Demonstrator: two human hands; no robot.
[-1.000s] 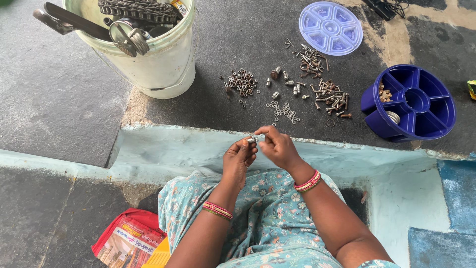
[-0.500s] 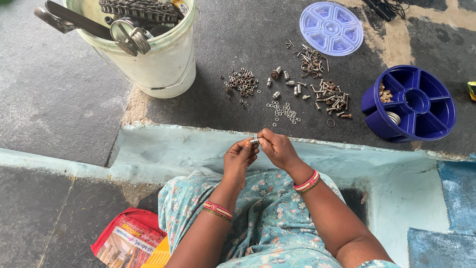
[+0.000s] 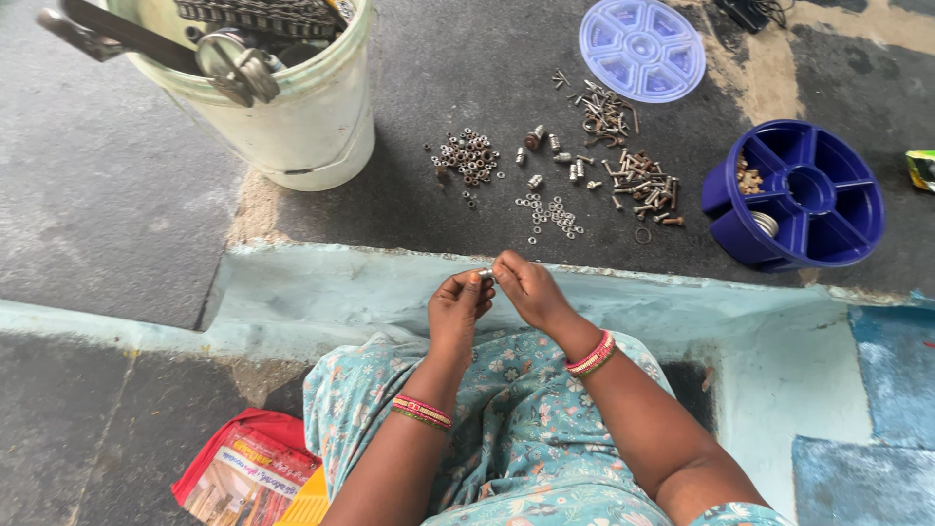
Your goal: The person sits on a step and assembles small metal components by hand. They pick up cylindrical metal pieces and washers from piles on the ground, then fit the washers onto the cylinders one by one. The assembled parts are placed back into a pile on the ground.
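Hardly moved from half a second before: left hand (image 3: 458, 310) and right hand (image 3: 526, 289) still pinched one small metal fastener (image 3: 486, 277) above the painted ledge's (image 3: 321, 292) front edge, work unfinished.

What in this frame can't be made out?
- Head view: the small metal piece between left hand and right hand: fingertips cover it, kind unclear.
- White bucket: top edge cuts off its contents.
- Red packet: knee and bottom edge hide part.
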